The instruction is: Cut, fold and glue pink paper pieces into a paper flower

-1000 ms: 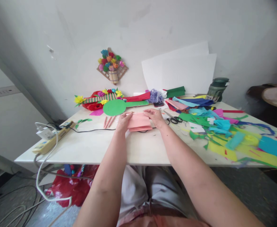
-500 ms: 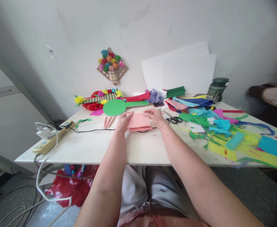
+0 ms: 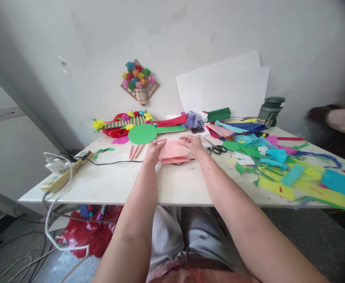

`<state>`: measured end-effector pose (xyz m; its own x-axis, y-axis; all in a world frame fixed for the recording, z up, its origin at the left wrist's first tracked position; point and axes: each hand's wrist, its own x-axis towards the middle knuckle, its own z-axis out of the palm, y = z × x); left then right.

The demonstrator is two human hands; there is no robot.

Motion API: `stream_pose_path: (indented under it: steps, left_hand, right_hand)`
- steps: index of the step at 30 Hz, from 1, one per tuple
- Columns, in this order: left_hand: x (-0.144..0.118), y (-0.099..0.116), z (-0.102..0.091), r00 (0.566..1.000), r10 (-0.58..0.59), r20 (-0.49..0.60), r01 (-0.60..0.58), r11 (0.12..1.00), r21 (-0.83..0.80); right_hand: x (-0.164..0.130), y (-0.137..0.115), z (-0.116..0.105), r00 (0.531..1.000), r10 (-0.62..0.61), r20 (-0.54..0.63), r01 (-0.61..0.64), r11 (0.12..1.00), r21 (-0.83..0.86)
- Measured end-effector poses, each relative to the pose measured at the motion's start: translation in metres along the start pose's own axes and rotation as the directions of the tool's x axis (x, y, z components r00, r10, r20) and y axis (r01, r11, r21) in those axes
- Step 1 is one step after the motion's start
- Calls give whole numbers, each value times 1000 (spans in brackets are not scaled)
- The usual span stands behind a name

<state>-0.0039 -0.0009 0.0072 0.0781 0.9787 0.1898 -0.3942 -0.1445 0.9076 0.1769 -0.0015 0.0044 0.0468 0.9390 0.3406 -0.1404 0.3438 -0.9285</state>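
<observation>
A folded sheet of pink paper [image 3: 174,152] is held up just over the table, its lower edges slightly apart. My left hand [image 3: 154,149] pinches its left side, thumb on the near face. At the upper right corner, my right hand [image 3: 193,144] grips it between thumb and fingers. Several thin pink paper rolls [image 3: 137,151] lie left of my left hand. Black-handled scissors [image 3: 218,148] rest to the right of my right hand. Behind the paper lies a green paper disc [image 3: 143,134].
Coloured paper scraps [image 3: 272,157] spread over the table's right side, with a dark green bottle [image 3: 270,112] behind them. A power strip [image 3: 68,173] with cables sits at the left edge. A black cable [image 3: 116,162] crosses behind my left hand. Yellow flowers [image 3: 98,124] decorate a woven piece at the back.
Almost nothing differs. Both hands keep hold of the pink paper in the same place, and its upper part tilts very slightly.
</observation>
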Motion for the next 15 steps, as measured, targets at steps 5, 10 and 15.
stream_pose_path:
  steps: [5,10,15]
  left_hand:
    - [0,1,-1,1000,-2,9,2,1000,9]
    - [-2,2,1,1000,1,24,-2,1000,10]
    - [-2,3,0,999,-11,38,10,1000,23]
  right_hand:
    - [1,2,1,1000,8,-9,-8,999,38]
    - [2,3,0,999,9,-31,-10,1000,-20]
    - [1,1,-1,999,34,-23,-33,999,13]
